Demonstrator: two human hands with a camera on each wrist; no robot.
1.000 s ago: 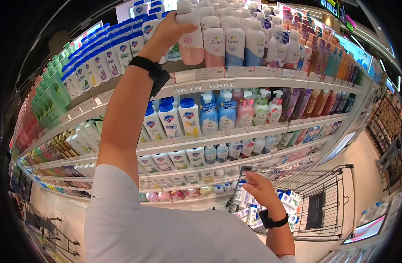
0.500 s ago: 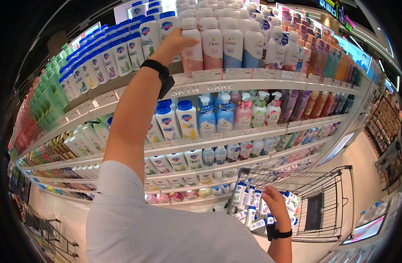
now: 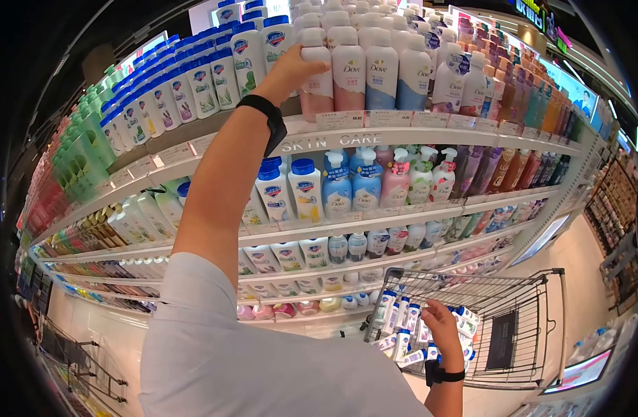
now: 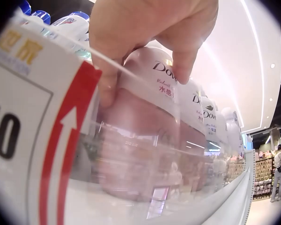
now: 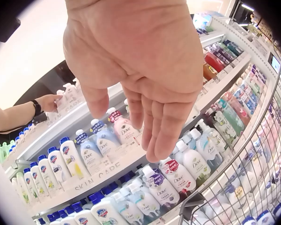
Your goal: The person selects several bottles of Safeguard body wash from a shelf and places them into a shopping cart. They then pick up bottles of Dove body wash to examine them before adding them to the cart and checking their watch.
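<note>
One thumb and the curled fingers of the left hand (image 4: 150, 23) clamp the pink Dove bottle (image 4: 145, 140), standing in the top shelf's (image 3: 402, 119) front row; packed tight, it could topple its neighbours (image 3: 350, 69) when released. A second ago it hung higher; the right hand (image 5: 145, 61), fingers loosely apart, has sunk into the cart (image 3: 541, 306)

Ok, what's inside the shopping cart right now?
Small white bottles with blue caps lie piled at one end of the shopping cart. The right hand covers part of the pile, so what lies under it is hidden.
</note>
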